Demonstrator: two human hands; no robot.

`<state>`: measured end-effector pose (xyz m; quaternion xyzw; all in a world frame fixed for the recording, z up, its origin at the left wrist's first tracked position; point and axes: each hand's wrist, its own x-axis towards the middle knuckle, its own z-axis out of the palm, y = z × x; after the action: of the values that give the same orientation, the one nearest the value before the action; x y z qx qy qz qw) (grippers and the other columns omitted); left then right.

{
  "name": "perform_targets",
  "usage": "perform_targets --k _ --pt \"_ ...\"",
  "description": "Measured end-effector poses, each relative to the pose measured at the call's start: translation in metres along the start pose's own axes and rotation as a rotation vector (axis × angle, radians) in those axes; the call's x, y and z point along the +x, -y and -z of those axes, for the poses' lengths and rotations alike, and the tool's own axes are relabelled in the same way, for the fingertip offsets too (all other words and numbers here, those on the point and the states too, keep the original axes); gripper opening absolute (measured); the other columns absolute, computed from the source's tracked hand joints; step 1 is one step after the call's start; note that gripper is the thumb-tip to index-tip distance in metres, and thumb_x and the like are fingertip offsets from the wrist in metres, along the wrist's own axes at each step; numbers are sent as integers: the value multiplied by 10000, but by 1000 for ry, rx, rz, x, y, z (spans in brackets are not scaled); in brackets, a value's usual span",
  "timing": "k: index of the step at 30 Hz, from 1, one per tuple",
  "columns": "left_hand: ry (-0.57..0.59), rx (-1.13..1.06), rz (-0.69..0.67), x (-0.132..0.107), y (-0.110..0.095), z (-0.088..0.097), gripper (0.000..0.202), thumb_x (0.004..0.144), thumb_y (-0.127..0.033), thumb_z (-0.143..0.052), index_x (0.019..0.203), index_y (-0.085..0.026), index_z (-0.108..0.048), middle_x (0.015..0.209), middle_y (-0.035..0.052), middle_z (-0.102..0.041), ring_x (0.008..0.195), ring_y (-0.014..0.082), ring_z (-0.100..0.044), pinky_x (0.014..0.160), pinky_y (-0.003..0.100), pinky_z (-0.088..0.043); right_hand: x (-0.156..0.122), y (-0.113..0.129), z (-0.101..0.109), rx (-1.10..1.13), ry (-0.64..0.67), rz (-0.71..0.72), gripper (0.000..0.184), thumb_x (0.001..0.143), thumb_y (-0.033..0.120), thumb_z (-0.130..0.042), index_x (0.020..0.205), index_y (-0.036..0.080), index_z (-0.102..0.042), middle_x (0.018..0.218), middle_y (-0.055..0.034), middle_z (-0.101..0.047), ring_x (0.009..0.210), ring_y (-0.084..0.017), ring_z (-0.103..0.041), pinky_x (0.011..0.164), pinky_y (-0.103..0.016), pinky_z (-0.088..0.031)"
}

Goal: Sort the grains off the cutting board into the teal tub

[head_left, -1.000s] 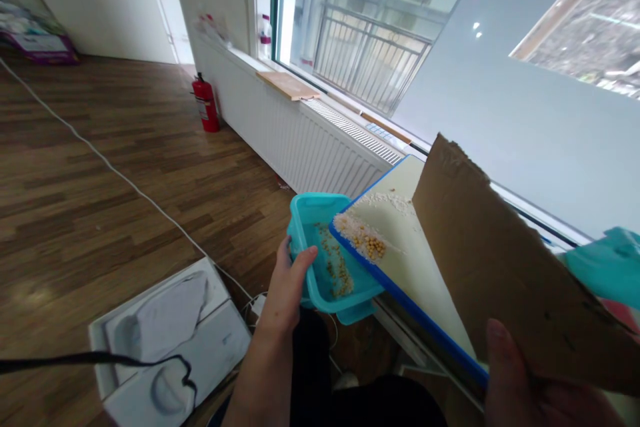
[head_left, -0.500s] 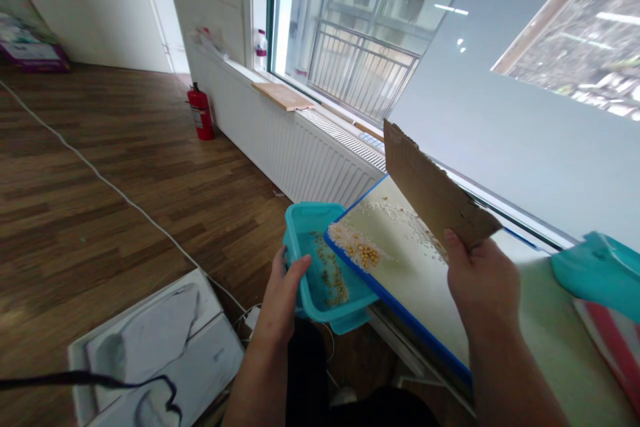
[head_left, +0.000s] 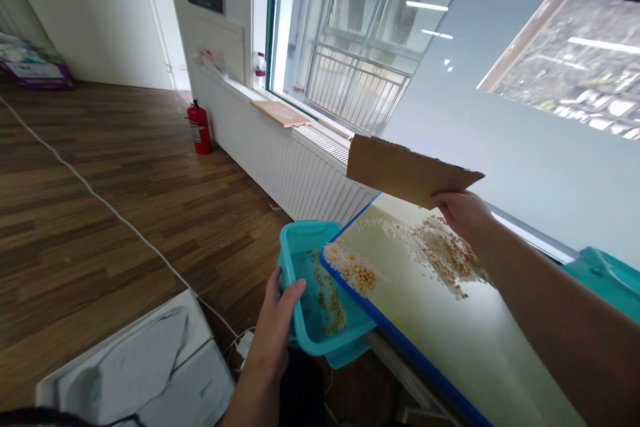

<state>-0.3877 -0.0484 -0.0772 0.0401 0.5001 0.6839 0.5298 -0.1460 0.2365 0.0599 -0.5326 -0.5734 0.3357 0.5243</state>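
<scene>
My left hand [head_left: 280,307] grips the near left rim of a turquoise plastic basin [head_left: 309,340], thumb over the edge. Some grains lie on the basin's bottom. The basin is tucked below the corner of a pale tabletop [head_left: 430,327] edged in blue. At that corner sits a small pile of white grains and yellow kernels [head_left: 357,273]. Farther back spreads a bigger heap of mixed grains [head_left: 445,247], partly hidden by my right arm. My right hand [head_left: 460,210] is closed on one end of a torn piece of cardboard [head_left: 400,170], held up above the table.
A second turquoise container [head_left: 605,280] stands at the table's right end. A white radiator [head_left: 240,130] runs under the window, with a wooden board [head_left: 281,113] on it. A fire extinguisher [head_left: 200,130], a white cable [head_left: 125,217] and a white box [head_left: 145,360] are on the floor.
My right hand has moved up and away from me with the cardboard, which has swung left and flatter. More of the grain heap shows. My left hand stays on the basin.
</scene>
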Motion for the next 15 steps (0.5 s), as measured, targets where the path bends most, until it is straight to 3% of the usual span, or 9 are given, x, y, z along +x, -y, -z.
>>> perform_targets --k 4,7,12,15 --pt "-4 -2 14 5 3 1 652 844 -386 -733 1431 -208 -513 1276 132 -712 1143 312 -699 973 439 -560 17 -3 2 33 35 -82 216 465 59 -677 549 227 -570 629 37 -613 646 -117 -576 596 -208 -534" --pt "-4 -25 35 10 1 1 637 853 -388 -723 1438 -237 -522 1275 117 -716 1156 304 -699 966 426 -564 12 -8 0 40 102 -122 212 460 73 -693 556 238 -599 644 30 -651 666 -142 -614 612 -230 -569" --pt "-23 -69 108 16 -4 0 641 831 -368 -743 1428 -241 -549 1187 120 -751 1087 311 -732 921 432 -585 -2 -15 -7 53 217 -140 295 455 90 -755 717 218 -716 838 -14 -757 826 -192 -689 769 -278 -599" --pt "17 -99 93 17 -5 1 638 806 -364 -766 1399 -217 -583 1184 128 -754 1109 323 -725 935 433 -583 -6 -20 -2 18 228 -134 245 461 111 -760 691 188 -723 758 -32 -741 735 -186 -666 686 -272 -580"
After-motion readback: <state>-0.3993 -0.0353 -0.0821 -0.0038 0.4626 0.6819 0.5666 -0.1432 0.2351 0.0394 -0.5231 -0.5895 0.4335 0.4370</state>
